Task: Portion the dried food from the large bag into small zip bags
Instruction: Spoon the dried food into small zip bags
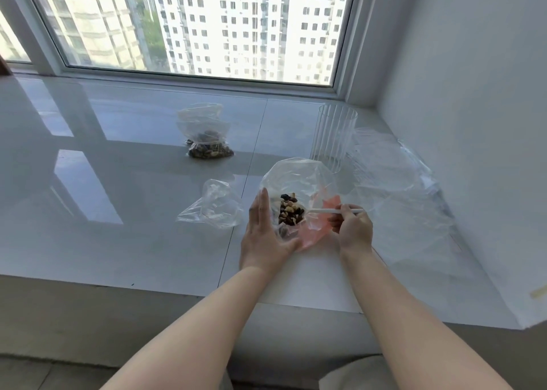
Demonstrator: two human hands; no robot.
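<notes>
A clear plastic bag [296, 179] stands open on the glossy sill, with mixed dark and pale dried food [291, 211] in its bottom. My left hand [265, 235] cups the bag's left side and base, fingers straight along it. My right hand [353, 226] pinches a white spoon handle [336, 211]; the spoon's bowl reaches into the bag beside the food. A small zip bag [214, 209] with a few pieces lies to the left. Farther back, another bag [207, 140] holds a heap of the mix.
A clear ribbed plastic cup [334, 135] stands behind the open bag. Crumpled clear plastic sheets [393, 176] lie along the right wall. The sill's front edge [148, 286] runs below my wrists; a window closes the back.
</notes>
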